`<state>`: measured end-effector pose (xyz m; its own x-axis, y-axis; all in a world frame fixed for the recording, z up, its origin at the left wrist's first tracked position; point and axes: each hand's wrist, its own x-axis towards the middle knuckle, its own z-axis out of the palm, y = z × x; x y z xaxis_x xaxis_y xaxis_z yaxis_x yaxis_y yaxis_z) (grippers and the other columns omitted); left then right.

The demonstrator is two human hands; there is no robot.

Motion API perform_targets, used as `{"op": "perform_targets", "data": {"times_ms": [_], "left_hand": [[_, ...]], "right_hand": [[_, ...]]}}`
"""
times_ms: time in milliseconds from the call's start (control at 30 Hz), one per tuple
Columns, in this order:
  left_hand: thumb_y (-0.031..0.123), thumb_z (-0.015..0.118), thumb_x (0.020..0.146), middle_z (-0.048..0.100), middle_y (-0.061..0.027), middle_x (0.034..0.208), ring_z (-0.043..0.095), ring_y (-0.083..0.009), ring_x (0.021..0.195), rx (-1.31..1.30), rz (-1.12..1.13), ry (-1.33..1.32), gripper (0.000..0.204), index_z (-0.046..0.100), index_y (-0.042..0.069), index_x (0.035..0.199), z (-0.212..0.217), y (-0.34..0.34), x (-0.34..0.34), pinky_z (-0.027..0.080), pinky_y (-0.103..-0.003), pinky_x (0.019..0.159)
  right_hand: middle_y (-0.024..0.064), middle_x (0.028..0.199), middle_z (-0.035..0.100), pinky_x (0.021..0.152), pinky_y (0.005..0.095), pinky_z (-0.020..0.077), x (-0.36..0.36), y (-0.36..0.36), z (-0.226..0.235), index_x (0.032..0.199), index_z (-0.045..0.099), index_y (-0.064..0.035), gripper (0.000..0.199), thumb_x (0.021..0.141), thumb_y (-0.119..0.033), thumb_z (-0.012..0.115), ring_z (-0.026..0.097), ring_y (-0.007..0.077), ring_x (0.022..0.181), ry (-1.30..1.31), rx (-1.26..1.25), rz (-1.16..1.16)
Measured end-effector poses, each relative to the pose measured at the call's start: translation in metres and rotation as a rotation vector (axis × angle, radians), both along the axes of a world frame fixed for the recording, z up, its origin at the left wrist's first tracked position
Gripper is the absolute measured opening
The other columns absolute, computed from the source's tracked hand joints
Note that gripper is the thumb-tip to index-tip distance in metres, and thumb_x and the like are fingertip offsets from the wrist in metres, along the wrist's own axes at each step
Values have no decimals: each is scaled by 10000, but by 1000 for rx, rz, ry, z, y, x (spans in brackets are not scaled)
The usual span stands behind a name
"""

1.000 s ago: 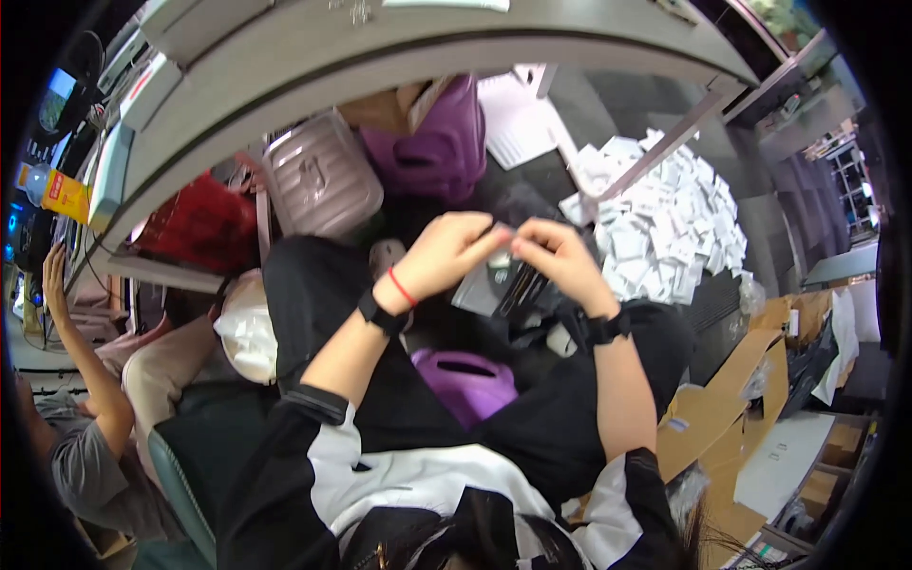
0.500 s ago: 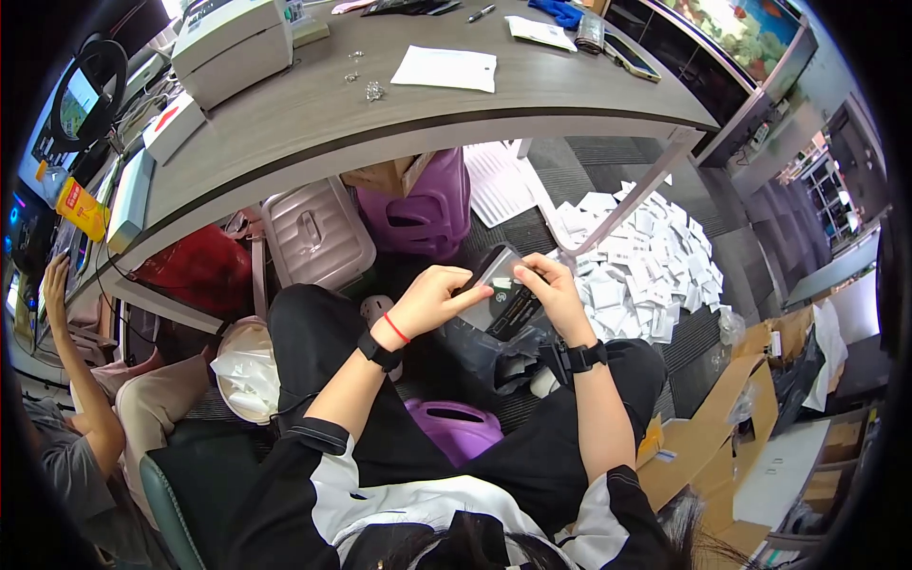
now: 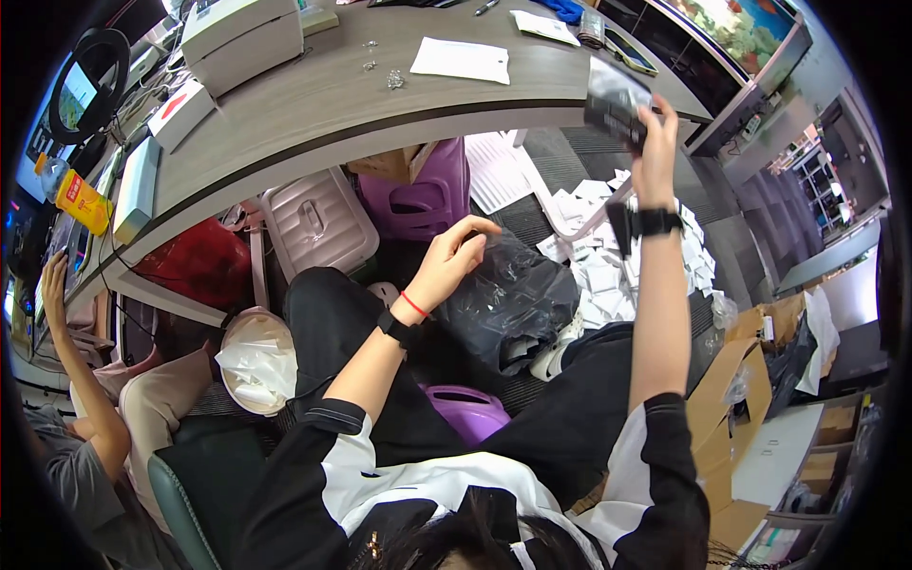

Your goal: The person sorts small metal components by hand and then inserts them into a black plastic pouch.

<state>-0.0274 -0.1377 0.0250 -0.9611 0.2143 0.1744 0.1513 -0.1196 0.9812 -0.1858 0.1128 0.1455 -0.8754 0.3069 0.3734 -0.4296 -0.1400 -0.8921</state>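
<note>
Lifting a small dark packet (image 3: 616, 106) toward the desk (image 3: 313, 119) is the step we judge to be in hand. Our right hand (image 3: 657, 142) is raised in the upper right of the frame, fingers pinched shut on the packet, which hangs just above the desk's near edge. Our left hand (image 3: 454, 256) sits at centre frame with its fingers loosely curled and holding nothing that we can see; it hovers at the upper edge of a black plastic bag (image 3: 508, 299) lying on our lap, touching or nearly touching it.

In the upper middle of the frame a white sheet (image 3: 461, 60) lies on the desk. Right of centre, below the desk, white slips (image 3: 608, 275) litter the floor.

We think the next move calls for a short reach forward so the packet clears the desk edge, then a release onto a bare patch away from the sheet. The left hand would do well to steady the bag so it does not slide off our lap.
</note>
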Motion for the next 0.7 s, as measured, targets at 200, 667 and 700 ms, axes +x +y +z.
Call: {"op": "perform_targets", "data": {"times_ms": [200,667,700], "left_hand": [[82,526,885,490,-1,810,441,-65,705,-128,87,158,382,420,43,1250,-19,0,-3,395,-219,659],[52,442,919,558,-66,1137,467,-70,789,242,-99,-218,498,305,41,1397,-27,-8,-4,408,-186,741],[41,434,921,566,-75,1141,476,-73,795,315,-85,-210,482,320,44,1390,-27,-6,-6,411,-189,741]], "right_hand": [[182,1118,627,885,433,467,-109,2,37,1101,648,-166,380,792,-352,531,595,365,1043,-295,1117,-429],[46,780,652,546,205,414,97,-48,-31,1006,605,-41,156,936,-165,540,565,77,611,188,602,282],[40,781,649,541,193,414,117,-52,-61,1005,604,-36,148,930,-155,556,565,70,615,-73,496,458]]}}
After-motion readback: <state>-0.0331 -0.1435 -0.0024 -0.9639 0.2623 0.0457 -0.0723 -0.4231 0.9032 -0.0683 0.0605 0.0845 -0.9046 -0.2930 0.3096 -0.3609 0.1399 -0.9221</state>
